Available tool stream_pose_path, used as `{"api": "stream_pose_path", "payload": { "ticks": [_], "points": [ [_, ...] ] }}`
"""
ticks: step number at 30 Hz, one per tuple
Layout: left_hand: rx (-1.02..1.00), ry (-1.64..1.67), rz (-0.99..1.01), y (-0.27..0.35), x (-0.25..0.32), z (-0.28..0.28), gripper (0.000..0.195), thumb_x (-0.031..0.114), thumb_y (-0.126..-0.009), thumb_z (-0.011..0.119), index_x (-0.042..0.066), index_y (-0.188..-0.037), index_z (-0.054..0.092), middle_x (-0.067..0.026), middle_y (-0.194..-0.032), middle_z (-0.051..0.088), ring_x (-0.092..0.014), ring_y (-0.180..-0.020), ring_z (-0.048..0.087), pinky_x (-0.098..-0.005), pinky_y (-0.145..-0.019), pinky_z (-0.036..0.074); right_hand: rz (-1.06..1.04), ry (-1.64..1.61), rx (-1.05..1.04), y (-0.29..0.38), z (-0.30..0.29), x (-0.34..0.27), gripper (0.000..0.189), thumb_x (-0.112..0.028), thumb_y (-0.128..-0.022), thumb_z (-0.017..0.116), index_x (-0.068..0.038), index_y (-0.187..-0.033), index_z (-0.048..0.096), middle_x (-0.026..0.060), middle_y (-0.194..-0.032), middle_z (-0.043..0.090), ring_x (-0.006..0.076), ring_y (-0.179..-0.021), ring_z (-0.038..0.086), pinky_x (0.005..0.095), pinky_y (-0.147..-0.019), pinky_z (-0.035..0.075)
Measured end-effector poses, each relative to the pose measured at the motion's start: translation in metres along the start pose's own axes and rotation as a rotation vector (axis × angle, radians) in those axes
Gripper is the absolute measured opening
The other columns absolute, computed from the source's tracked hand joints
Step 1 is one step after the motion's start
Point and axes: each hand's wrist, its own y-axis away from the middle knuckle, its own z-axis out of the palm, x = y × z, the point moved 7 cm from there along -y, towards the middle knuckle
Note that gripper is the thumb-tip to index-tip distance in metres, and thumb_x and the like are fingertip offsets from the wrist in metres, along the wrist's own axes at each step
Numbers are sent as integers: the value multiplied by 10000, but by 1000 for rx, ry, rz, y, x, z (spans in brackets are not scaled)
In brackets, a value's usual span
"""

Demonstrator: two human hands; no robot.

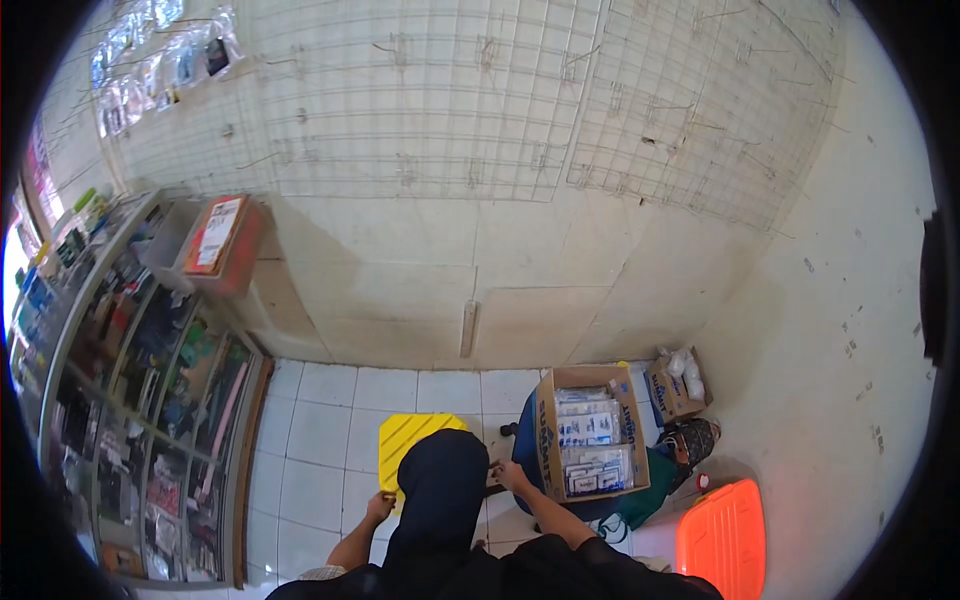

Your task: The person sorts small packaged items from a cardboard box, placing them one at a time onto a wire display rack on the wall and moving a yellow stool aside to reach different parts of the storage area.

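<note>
A yellow plastic stool with a ridged, angular top stands on the tiled floor. My left hand grips its near left edge. Over part of the stool rises a rounded shape in dark cloth, probably my knee. To the right of it, my right hand has its fingers bent together, close to the side of an open cardboard box. Whether those fingers hold anything is too small to tell. Several clear-wrapped flat packets fill the box, which rests on a blue swivel chair.
On the left stands a glass display case, a plastic bin at its far end. A smaller carton, a dark patterned bag and an orange-lidded container line the right. Wire grid panels hang on the wall.
</note>
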Motion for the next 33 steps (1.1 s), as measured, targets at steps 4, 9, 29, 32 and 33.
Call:
{"api": "stream_pose_path", "payload": {
  "ticks": [4,9,29,32,33],
  "points": [
    [-28,-48,-180,93,-93,5,258,237,-755,552,36,-914,583,-90,-760,635,-170,-662,628,-296,-636,493,-84,88,40,61,17,66,207,-138,-796,465,-19,-926,573,156,-825,604,257,-735,587,327,-675,465],
    [-46,253,-365,184,-136,4,240,137,-750,554,7,-951,570,-125,-760,623,-205,-665,629,-290,-577,510,-45,351,-160,187,80,193,274,-249,-794,420,-43,-887,574,188,-861,574,344,-835,545,423,-725,432],
    [-579,-155,298,186,21,189,260,197,-770,535,79,-1002,540,-95,-795,614,-177,-694,599,-298,-640,471,680,-235,443,488,72,300,214,-128,-765,495,-15,-928,574,129,-726,624,188,-580,610,297,-548,511],
    [-610,-234,325,204,13,217,252,202,-768,539,94,-995,552,-90,-831,618,-180,-699,600,-293,-656,471,658,-230,419,515,90,352,220,-178,-761,506,-54,-920,594,111,-719,630,193,-630,612,319,-599,498],
    [-585,-227,313,211,3,221,252,201,-767,544,99,-997,552,-91,-843,619,-186,-694,602,-292,-658,473,664,-205,405,523,97,382,222,-193,-758,508,-61,-912,600,108,-718,631,198,-648,612,324,-616,493]
  ]
}}
